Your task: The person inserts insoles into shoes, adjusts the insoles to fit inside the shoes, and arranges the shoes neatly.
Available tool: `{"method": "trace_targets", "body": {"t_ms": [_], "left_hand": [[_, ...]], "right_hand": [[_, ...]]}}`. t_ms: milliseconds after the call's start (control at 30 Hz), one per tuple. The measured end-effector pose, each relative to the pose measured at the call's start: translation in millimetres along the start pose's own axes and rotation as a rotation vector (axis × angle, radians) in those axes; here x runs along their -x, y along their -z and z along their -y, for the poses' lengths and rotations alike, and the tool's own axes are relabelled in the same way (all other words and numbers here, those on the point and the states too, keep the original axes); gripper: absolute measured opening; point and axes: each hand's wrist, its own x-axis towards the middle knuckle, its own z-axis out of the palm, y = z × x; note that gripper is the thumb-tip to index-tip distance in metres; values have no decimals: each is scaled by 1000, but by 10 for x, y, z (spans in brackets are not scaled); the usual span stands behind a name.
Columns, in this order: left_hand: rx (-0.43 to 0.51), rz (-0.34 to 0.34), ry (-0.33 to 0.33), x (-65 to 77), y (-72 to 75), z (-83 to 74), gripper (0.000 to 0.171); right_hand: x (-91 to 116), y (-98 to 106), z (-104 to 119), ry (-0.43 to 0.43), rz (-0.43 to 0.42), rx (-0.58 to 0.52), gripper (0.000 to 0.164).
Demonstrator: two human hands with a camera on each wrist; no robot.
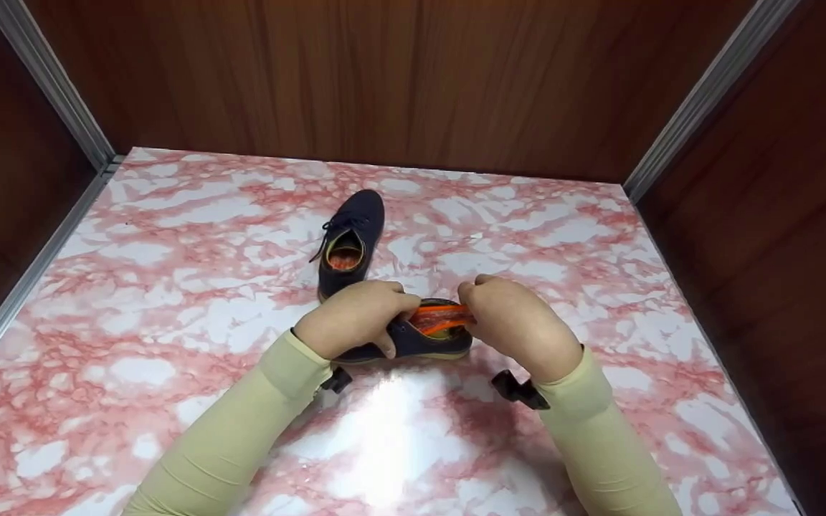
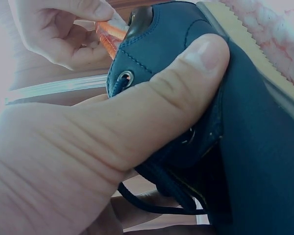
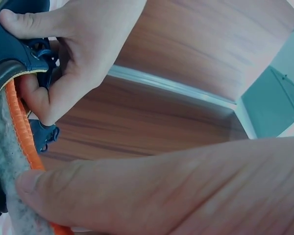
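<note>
A dark blue lace-up shoe (image 1: 427, 347) lies sideways on the table in the head view, toe to the left. My left hand (image 1: 359, 315) grips it over the laces, thumb on the near side; the left wrist view shows that thumb pressed on the eyelet flap. In the right wrist view one left finger hooks inside the opening. My right hand (image 1: 517, 319) pinches the heel end of an insole (image 1: 442, 317) with orange edging and a grey underside (image 3: 12, 147). The insole's front part is inside the shoe, hidden; its heel end sticks out of the opening.
A second dark blue shoe (image 1: 366, 215) stands behind the left hand, toe away, with a reddish insole (image 1: 345, 259) inside. The table (image 1: 169, 301) has a red and white marbled top. Brown wood panels (image 1: 355, 79) with metal corner strips enclose it at the back and sides.
</note>
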Motion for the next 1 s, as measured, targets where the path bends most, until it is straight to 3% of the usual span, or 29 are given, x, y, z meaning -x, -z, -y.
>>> {"method": "trace_targets", "body": {"t_ms": [467,800,1000], "left_hand": [[-5,-2,4,-7,-14,6,54],[-10,-7,-5,-1,-12,10,55],[-24,-11,-16,-2,-12,9,54]], "right_hand": [[-22,-33,17,12,1,8,19],[29,60,-43,-142,95,22,37],[44,92,-63,-139,88,8,32]]}}
